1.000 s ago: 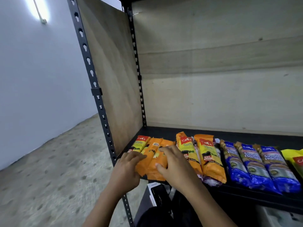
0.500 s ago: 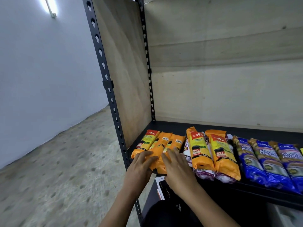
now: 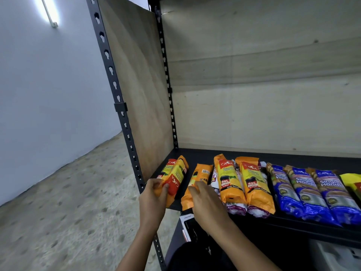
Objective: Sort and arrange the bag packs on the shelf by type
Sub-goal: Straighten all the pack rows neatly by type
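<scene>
**Orange Packs Held at the Left End of the Shelf**

One orange pack is gripped at its lower end by the left hand. It is tilted up over a corner pack by the side wall. A second orange pack lies barcode side up on the black shelf. Its lower end is held by the curled fingers of the right hand. Just to the right, two more orange packs are laid on white packs. Three blue packs are lined up next, then a yellow pack.
</scene>
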`<state>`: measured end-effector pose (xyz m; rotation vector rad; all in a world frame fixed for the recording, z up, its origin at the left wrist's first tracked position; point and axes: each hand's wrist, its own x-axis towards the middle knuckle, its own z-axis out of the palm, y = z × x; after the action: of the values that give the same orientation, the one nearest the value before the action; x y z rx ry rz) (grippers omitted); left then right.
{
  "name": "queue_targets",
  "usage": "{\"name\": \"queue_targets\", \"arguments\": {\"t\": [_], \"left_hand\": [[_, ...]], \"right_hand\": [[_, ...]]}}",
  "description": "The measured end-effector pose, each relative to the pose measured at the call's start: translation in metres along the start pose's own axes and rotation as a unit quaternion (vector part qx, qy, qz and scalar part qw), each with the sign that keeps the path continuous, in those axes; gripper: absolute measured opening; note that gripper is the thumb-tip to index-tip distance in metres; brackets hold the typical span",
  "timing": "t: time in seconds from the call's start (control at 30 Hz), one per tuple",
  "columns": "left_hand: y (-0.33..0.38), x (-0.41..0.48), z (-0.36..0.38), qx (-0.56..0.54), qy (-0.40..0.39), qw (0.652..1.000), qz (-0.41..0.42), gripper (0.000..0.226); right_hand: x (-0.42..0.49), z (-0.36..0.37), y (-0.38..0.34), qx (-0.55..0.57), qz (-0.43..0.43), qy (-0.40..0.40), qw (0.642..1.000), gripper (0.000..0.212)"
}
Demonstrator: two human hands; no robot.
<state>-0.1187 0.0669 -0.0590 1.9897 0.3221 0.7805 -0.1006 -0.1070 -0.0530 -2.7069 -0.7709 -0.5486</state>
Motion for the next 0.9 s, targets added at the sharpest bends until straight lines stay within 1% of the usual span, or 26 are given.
{"name": "queue_targets", "arguments": {"t": [0.1, 0.17, 0.23, 0.3, 0.37, 0.4, 0.47, 0.53, 0.6, 0.63, 0.67, 0.73, 0.8, 0.83, 0.87, 0.9], "left_hand": [[-0.002, -0.005, -0.002, 0.032, -0.028, 0.999, -0.003, 0.029], [-0.004, -0.008, -0.002, 0.062, -0.037, 0.997, 0.008, 0.026], [-0.005, -0.007, -0.003, 0.09, -0.056, 0.994, 0.013, 0.022], [-0.006, -0.007, -0.004, 0.081, -0.084, 0.993, -0.001, 0.024], [-0.005, -0.01, -0.005, 0.059, -0.107, 0.992, -0.023, 0.034], [-0.004, -0.014, -0.005, 0.042, -0.11, 0.993, -0.032, 0.04], [-0.004, -0.019, -0.004, 0.0, -0.091, 0.995, -0.047, 0.047], [-0.003, -0.023, -0.003, -0.034, -0.056, 0.996, -0.062, 0.049], [-0.002, -0.023, -0.004, -0.048, -0.026, 0.997, -0.063, 0.053], [-0.002, -0.022, -0.004, -0.043, -0.017, 0.997, -0.055, 0.055], [-0.002, -0.022, -0.005, -0.038, -0.012, 0.998, -0.046, 0.055], [0.0, -0.024, -0.005, -0.044, -0.01, 0.998, -0.037, 0.052], [0.0, -0.025, -0.005, -0.049, -0.01, 0.998, -0.029, 0.047], [0.0, -0.025, -0.005, -0.047, -0.014, 0.998, -0.026, 0.046], [0.0, -0.025, -0.005, -0.048, -0.017, 0.998, -0.024, 0.044], [-0.001, -0.024, -0.006, -0.053, -0.023, 0.998, -0.023, 0.041]], "right_hand": [[0.0, 0.006, -0.001, -0.027, -0.002, 0.004, 1.0, 0.049], [0.001, 0.009, -0.001, -0.02, -0.007, -0.015, 1.0, 0.052], [0.002, 0.01, 0.0, -0.011, -0.014, -0.032, 0.999, 0.059], [0.002, 0.007, 0.001, -0.003, -0.014, -0.057, 0.998, 0.072], [0.002, 0.003, -0.002, 0.005, -0.005, -0.08, 0.997, 0.081], [0.002, 0.002, -0.003, 0.014, 0.0, -0.091, 0.996, 0.082], [0.003, -0.001, -0.005, 0.038, 0.01, -0.093, 0.995, 0.077], [0.007, -0.005, -0.006, 0.065, 0.008, -0.06, 0.996, 0.063], [0.016, -0.007, -0.006, 0.081, -0.017, -0.033, 0.996, 0.05], [0.023, -0.01, -0.006, 0.085, -0.043, -0.035, 0.995, 0.052], [0.032, -0.011, -0.007, 0.089, -0.072, -0.051, 0.992, 0.058], [0.051, -0.012, -0.009, 0.092, -0.125, -0.108, 0.982, 0.074], [0.068, -0.012, -0.009, 0.09, -0.156, -0.165, 0.97, 0.087], [0.074, -0.012, -0.009, 0.085, -0.161, -0.191, 0.965, 0.091], [0.079, -0.012, -0.008, 0.077, -0.165, -0.209, 0.961, 0.089], [0.083, -0.012, -0.006, 0.068, -0.168, -0.216, 0.959, 0.083]]}}
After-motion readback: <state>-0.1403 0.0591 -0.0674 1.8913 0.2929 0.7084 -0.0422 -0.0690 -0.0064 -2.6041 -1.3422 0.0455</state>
